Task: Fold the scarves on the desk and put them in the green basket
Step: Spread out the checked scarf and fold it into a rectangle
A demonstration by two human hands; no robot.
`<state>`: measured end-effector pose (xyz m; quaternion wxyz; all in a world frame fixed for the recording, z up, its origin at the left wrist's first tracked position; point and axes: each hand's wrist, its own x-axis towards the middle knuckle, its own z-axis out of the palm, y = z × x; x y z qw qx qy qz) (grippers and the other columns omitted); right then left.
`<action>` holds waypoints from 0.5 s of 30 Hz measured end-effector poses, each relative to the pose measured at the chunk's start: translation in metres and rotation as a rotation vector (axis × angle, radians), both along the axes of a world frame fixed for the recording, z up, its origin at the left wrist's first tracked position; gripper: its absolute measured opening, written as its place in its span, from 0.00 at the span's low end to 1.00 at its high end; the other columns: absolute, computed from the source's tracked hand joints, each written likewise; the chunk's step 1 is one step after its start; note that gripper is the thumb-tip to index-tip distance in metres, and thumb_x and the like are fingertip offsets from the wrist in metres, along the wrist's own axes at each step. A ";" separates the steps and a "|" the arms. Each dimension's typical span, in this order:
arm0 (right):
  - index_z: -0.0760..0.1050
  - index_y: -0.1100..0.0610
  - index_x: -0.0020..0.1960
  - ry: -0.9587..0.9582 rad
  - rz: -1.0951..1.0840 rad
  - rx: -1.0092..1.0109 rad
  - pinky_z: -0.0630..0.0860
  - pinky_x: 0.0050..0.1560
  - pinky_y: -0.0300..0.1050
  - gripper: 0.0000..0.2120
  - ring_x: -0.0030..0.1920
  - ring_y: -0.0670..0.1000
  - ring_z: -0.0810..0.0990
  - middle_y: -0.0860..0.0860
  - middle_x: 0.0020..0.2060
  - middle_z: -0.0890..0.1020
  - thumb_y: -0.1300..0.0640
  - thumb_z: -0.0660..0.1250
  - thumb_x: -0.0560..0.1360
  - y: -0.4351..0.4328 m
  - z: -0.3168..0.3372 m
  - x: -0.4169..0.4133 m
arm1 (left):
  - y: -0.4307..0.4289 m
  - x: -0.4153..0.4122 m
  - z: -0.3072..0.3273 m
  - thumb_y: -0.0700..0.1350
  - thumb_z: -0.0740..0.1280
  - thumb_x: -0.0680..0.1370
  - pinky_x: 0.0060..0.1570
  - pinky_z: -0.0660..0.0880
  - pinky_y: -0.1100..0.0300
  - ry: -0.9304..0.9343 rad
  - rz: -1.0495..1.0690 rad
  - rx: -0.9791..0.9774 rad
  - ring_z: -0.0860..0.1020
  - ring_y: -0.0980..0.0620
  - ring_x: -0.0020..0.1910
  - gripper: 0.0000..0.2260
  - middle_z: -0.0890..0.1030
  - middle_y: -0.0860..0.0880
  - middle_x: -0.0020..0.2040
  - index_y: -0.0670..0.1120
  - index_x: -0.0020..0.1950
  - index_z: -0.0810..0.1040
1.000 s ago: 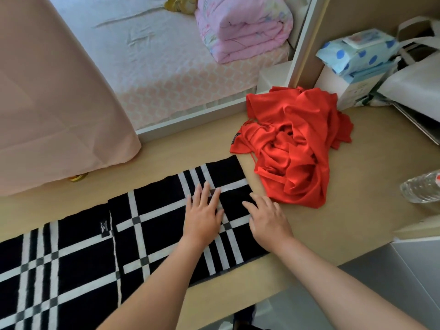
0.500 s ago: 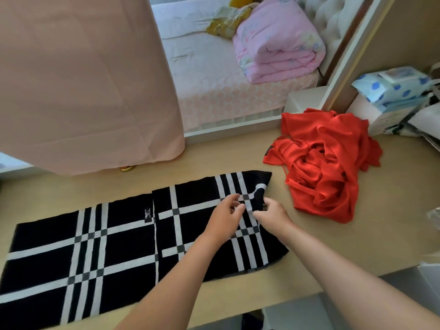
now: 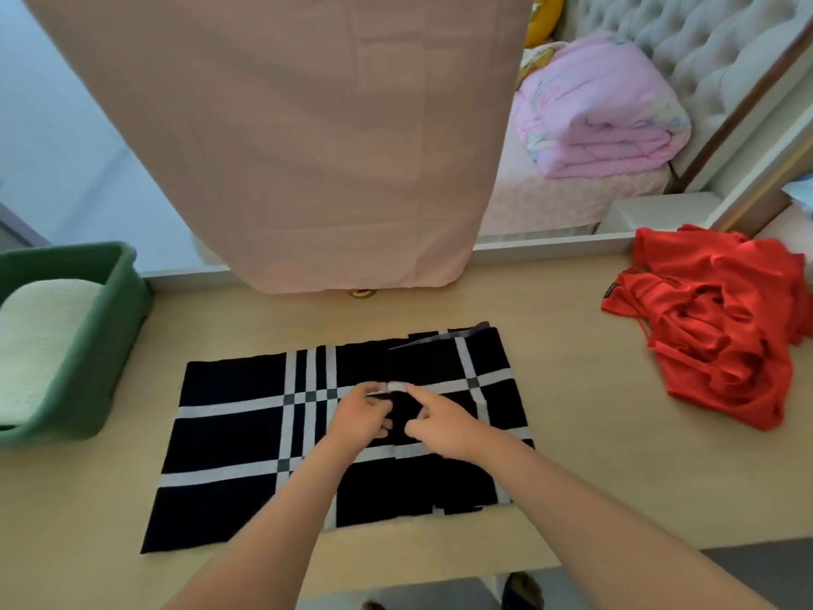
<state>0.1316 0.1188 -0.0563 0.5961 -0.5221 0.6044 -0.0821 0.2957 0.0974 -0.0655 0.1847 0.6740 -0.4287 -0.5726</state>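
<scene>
One pale folded cloth fills the green basket.

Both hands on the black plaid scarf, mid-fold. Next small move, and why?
Probably carry the pinched edge leftward to the scarf's left end and lay it flat. The left hand and right hand pinch the folded-over end of the black plaid scarf near its middle. The flap covers only the right part, leaving the stretch toward the green basket uncovered.
</scene>
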 end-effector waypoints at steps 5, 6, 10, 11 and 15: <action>0.68 0.51 0.74 0.360 -0.044 -0.228 0.78 0.50 0.45 0.23 0.46 0.49 0.78 0.49 0.50 0.77 0.61 0.60 0.80 0.019 -0.030 0.003 | 0.007 0.036 -0.028 0.46 0.67 0.79 0.50 0.77 0.60 -0.166 -0.210 -0.070 0.81 0.54 0.47 0.26 0.81 0.53 0.47 0.45 0.76 0.63; 0.68 0.51 0.74 0.424 -0.034 -0.256 0.78 0.53 0.47 0.23 0.49 0.49 0.77 0.48 0.53 0.74 0.60 0.61 0.79 0.023 -0.033 0.000 | 0.005 0.034 -0.029 0.47 0.66 0.80 0.52 0.76 0.60 -0.188 -0.225 -0.101 0.80 0.56 0.48 0.26 0.81 0.54 0.47 0.45 0.76 0.63; 0.65 0.49 0.71 0.451 -0.050 -0.310 0.77 0.48 0.43 0.24 0.48 0.45 0.76 0.46 0.53 0.72 0.53 0.66 0.77 0.039 -0.032 -0.002 | -0.008 0.008 -0.023 0.48 0.65 0.81 0.48 0.68 0.68 -0.220 -0.198 -0.195 0.76 0.59 0.51 0.28 0.80 0.49 0.55 0.43 0.77 0.60; 0.66 0.48 0.69 0.465 -0.011 -0.328 0.77 0.47 0.42 0.23 0.48 0.44 0.76 0.45 0.53 0.71 0.50 0.68 0.76 0.043 -0.033 -0.001 | -0.013 0.000 -0.023 0.49 0.65 0.81 0.47 0.68 0.68 -0.212 -0.171 -0.191 0.75 0.58 0.53 0.29 0.79 0.47 0.59 0.42 0.77 0.59; 0.72 0.45 0.55 0.621 0.197 -0.384 0.74 0.41 0.40 0.24 0.44 0.44 0.75 0.42 0.49 0.71 0.34 0.71 0.66 0.053 -0.042 0.003 | -0.036 -0.017 -0.032 0.48 0.68 0.78 0.48 0.69 0.62 -0.225 -0.032 -0.110 0.77 0.50 0.56 0.28 0.77 0.48 0.55 0.41 0.74 0.64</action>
